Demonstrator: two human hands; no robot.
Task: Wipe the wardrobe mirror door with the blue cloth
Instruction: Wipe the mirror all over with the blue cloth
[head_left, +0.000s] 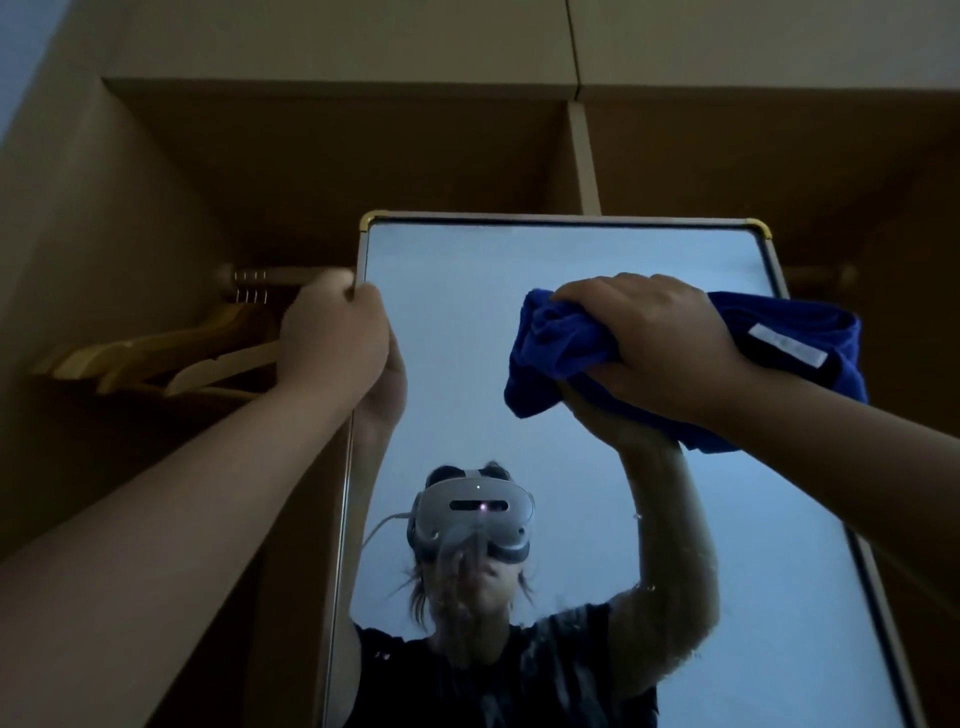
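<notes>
We look up into a dim wooden wardrobe (322, 156), open at the front, with an upright divider running down behind the top of the mirror. The mirror door (467, 291) stands in front of it, tall and tilted in our view, with a thin metal frame and brass-coloured corner caps; its glass shows a pale blue surface and the reflection of a person in a dark shirt wearing a grey headset.

Our left hand (332, 338) grips the mirror's left edge near the top, fingers wrapped round the frame and the thumb on the front side. Our right hand (660, 343) presses the blue cloth (550, 353) against the glass in the upper right part of the mirror, fingers curled tight round a bunched handful of it. The cloth spills out on both sides of the hand, and its right end reaches past the mirror's right edge; a small white label sits on that end.

Behind the left hand, a rail (280, 275) crosses the wardrobe, and several wooden hangers (156, 353) hang from it close together.
</notes>
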